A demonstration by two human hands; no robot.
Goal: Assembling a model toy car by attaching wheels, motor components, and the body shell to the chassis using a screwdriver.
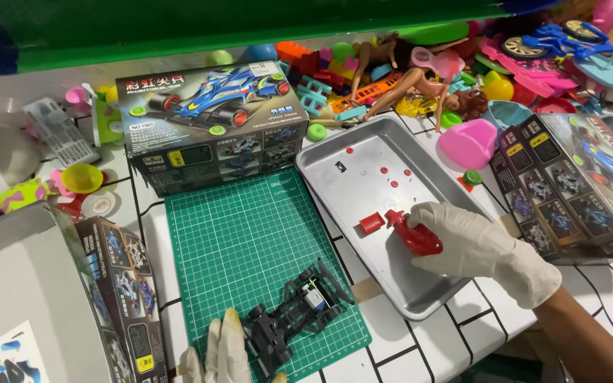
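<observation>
Tray [335,159] right of cutting mat [243,234]

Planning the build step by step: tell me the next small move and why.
Probably lift the red part from the metal tray toward the black car chassis: the right hand already grips it, and the left hand steadies the chassis on the green mat.

Left hand [216,353] cut off by bottom edge, only gloved fingers showing; grip on black toy car chassis [296,313] not tellable. Right hand [478,250] covers rear of red car body shell [414,234]. Small red bits [384,171] in metal tray [363,280] too small to identify. Right-side box [569,186] cut by edge. Bottom-left box [118,298] partly out of frame.
</observation>
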